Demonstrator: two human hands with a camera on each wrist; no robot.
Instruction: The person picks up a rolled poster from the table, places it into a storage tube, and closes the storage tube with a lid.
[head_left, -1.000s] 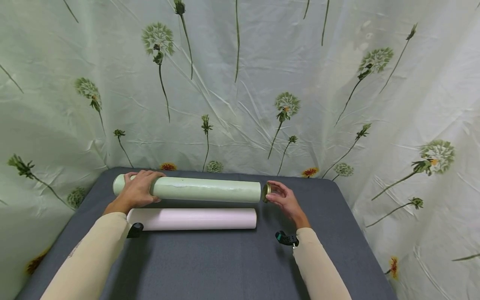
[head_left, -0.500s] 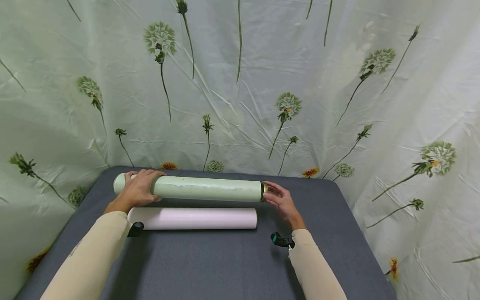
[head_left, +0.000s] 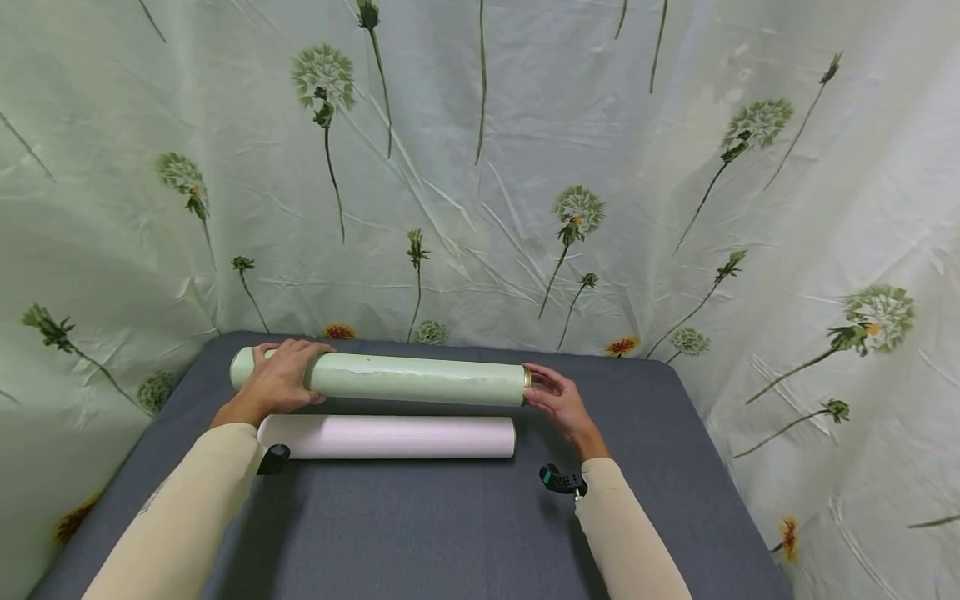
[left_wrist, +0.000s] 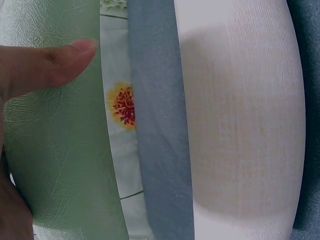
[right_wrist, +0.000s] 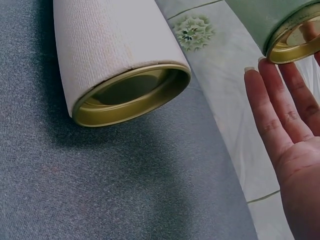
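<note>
My left hand [head_left: 281, 379] grips a long pale green tube [head_left: 420, 379] near its left end, fingers over the top and thumb on the near side. The left wrist view shows its creased surface under the thumb [left_wrist: 65, 62]. At the tube's right end sits a gold metal lid [right_wrist: 295, 45], its rim showing. My right hand [head_left: 561, 404] holds this lid by its edge, fingers on the far side and thumb on the near side. In the right wrist view, several fingertips touch the rim. Below lies a pale pink tube [head_left: 397, 437], with a gold recessed end [right_wrist: 132, 95].
Both tubes are over a table with a grey cloth [head_left: 420, 533]. Behind it hangs a white curtain [head_left: 465, 192] with a dandelion print. A black band [head_left: 562, 481] is at the right wrist and another black band [head_left: 273, 459] at the left.
My right hand has moved left with the lid, from just beyond the green tube's open end into that end. Only a thin gold rim shows now. My left hand keeps its grip.
</note>
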